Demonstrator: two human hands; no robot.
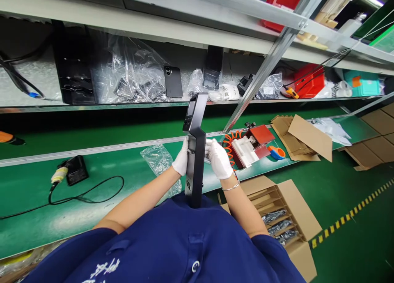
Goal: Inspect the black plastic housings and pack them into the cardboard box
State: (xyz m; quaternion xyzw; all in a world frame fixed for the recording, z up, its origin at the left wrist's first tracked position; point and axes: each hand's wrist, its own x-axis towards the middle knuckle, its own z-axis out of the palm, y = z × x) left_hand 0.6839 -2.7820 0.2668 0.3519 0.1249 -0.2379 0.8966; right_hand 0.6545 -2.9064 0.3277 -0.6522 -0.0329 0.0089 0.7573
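Note:
A long dark grey electronic device [199, 159] with a small screen and buttons on its upper section stands upright in front of my chest. My left hand [181, 159], in a white glove, grips its left side, with the fingers partly hidden behind it. On the other side my right hand [219, 157], also gloved, has its fingertips pinched together against the device's right edge. Whatever those fingertips hold, if anything, is too small to make out. Beneath the device, a clear plastic bag [158, 159] lies on the green bench [104, 159].
A black adapter [76, 170] with a cable lies left. To the right are a red-and-white fixture [246, 149], an orange tape roll [277, 152] and flat cardboard [310, 137]. An open carton [298, 209] with bagged parts stands below. The shelf holds a phone [173, 82].

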